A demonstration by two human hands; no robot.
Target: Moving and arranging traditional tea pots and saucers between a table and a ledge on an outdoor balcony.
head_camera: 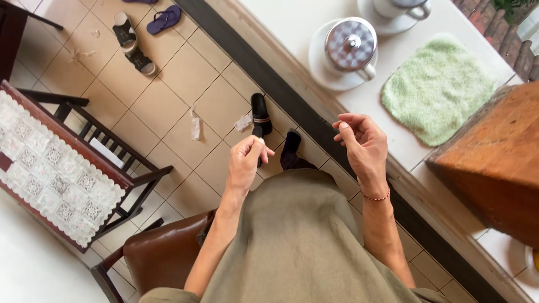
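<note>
Hovering empty beside the green cloth [438, 87] and lidded cup [351, 46], both hands' grip loosely curled: left hand [245, 163], right hand [362, 145].

Both arms are bare and bent, coming up from the bottom of the view with the hands raised in front of the torso. Left hand [245, 161] has its fingers curled in, thumb pinched against the fingertips. Right hand [362, 145] is palm-up-ish, fingers loosely curled, grip looks empty. The hands are apart, not touching.
</note>
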